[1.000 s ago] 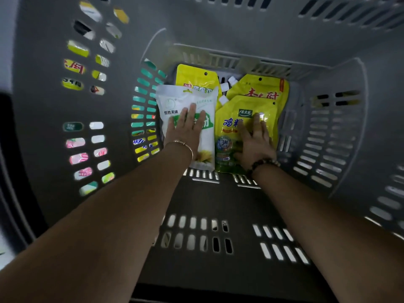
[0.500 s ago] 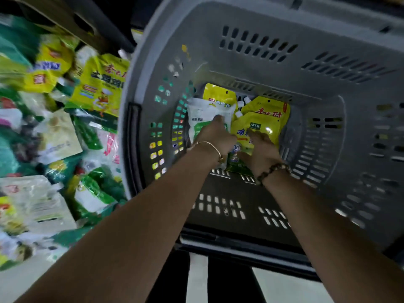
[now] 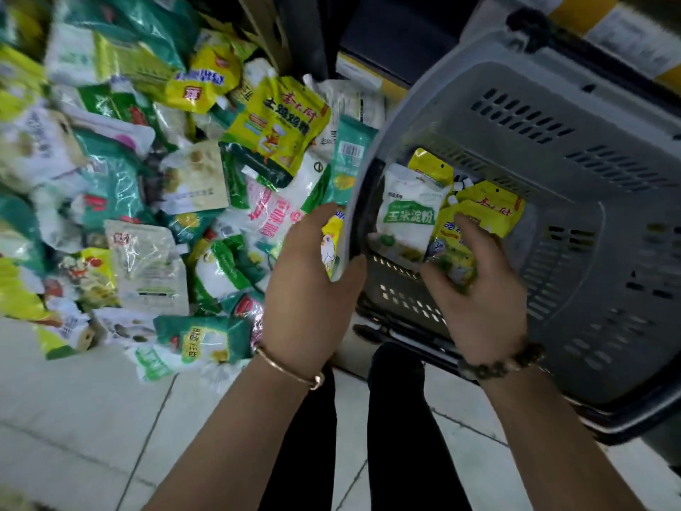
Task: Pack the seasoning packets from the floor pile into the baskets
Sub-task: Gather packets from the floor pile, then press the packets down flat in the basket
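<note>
A grey basket [image 3: 552, 296] is seen tipped, its open mouth turned toward the camera. Deep inside it, against its bottom, a white packet with a green label [image 3: 409, 215] is laid beside three yellow packets [image 3: 492, 206], which overlap one another.

The right hand [image 3: 479, 300] is held at the basket's mouth with its fingers spread and nothing gripped; the lowest yellow packet in the basket is partly covered by it. The left hand [image 3: 309, 289] is held just left of the basket's rim, loosely spread, thumb apart from fingers. A chicken-print packet [image 3: 329, 247] is seen in the gap between thumb and fingers.

Left of the basket, a pile of packets [image 3: 147, 178] in green, yellow and white is spread over the pale tiled floor [image 3: 73, 418]. A gold bangle [image 3: 291, 366] is worn on the left wrist, a bead bracelet [image 3: 505, 363] on the right.
</note>
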`<act>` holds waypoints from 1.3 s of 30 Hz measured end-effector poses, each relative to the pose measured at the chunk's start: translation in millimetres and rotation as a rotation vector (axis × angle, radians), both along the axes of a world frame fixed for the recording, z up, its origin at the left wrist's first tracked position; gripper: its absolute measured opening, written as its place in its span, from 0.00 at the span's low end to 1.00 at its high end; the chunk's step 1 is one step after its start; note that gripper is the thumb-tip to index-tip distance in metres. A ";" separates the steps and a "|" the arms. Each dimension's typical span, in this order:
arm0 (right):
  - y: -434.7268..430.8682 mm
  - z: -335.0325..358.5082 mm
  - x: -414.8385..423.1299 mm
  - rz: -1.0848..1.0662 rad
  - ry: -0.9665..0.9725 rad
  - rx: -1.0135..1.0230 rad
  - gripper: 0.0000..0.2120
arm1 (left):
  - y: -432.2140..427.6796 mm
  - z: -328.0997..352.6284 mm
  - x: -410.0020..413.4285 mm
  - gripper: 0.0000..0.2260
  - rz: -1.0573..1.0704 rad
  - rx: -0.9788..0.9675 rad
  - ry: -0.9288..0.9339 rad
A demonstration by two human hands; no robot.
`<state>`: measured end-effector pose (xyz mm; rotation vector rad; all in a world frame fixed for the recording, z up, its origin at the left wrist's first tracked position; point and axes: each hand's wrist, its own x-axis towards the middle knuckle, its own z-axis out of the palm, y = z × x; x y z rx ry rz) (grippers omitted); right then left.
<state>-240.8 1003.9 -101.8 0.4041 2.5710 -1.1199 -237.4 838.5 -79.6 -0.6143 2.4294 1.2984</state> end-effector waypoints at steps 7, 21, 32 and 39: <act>-87.6 17.6 36.7 0.171 0.044 -0.179 0.24 | -73.9 -23.6 60.6 0.24 0.176 -0.111 -0.113; -162.3 -187.2 96.9 0.424 -0.509 0.013 0.25 | -163.3 -188.6 149.9 0.24 0.117 -0.279 -0.441; -143.3 -312.9 70.4 0.022 -0.595 0.193 0.25 | -208.1 -311.6 145.5 0.26 0.299 -0.225 -0.543; -149.3 -347.0 37.5 -0.283 -0.670 0.138 0.24 | -171.7 -351.0 128.6 0.17 0.239 -0.154 -0.427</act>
